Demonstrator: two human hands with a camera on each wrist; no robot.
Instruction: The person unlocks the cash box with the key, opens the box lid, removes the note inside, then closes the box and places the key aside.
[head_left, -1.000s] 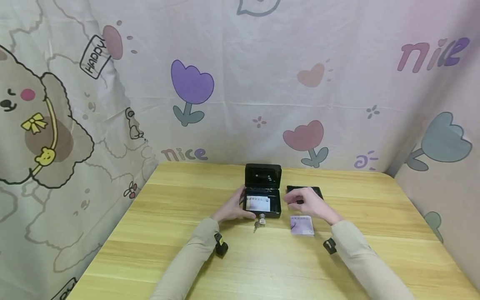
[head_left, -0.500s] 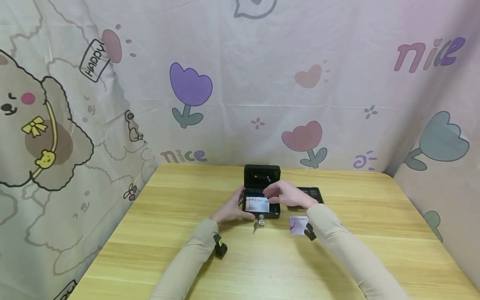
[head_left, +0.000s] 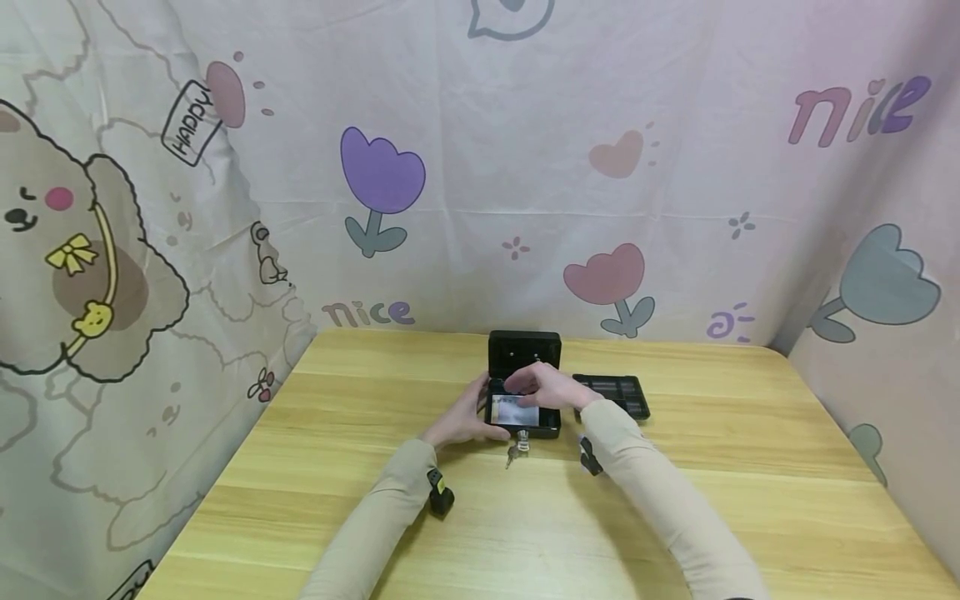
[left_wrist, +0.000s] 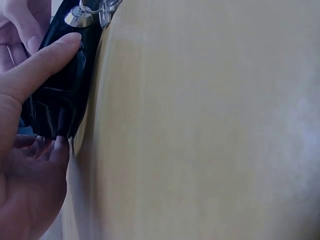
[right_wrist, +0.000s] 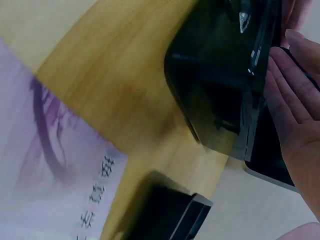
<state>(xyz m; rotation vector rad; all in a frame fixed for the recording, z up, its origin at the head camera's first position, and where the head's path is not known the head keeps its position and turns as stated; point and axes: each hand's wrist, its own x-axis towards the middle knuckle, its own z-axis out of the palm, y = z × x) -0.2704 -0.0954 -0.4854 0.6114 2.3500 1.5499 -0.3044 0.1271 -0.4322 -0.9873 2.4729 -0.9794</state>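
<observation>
A small black cash box point(head_left: 553, 423) stands on the table with its lid raised. My left hand point(head_left: 467, 417) grips its left side, thumb along the front wall and fingers round the side, as the left wrist view point(left_wrist: 35, 165) also shows. Inside the box lies a pale printed paper point(head_left: 506, 412). My right hand point(head_left: 546, 387) is over the box, its fingertips at the paper; in the right wrist view its fingers point(right_wrist: 287, 90) look fairly straight and reach past the box's edge. Keys point(head_left: 513, 453) hang from the lock point(head_left: 522, 438) in front.
A black compartment tray point(head_left: 633, 396) lies right of the box, partly behind my right hand. A purple printed paper point(right_wrist: 50, 165) lies on the wooden table point(head_left: 360, 383) beneath my right wrist, mostly covered in the head view. A patterned cloth point(head_left: 465, 167) hangs behind the table.
My right hand has moved left from above the tray to over the open box, its fingers reaching the paper inside. My left hand has stayed on the box.
</observation>
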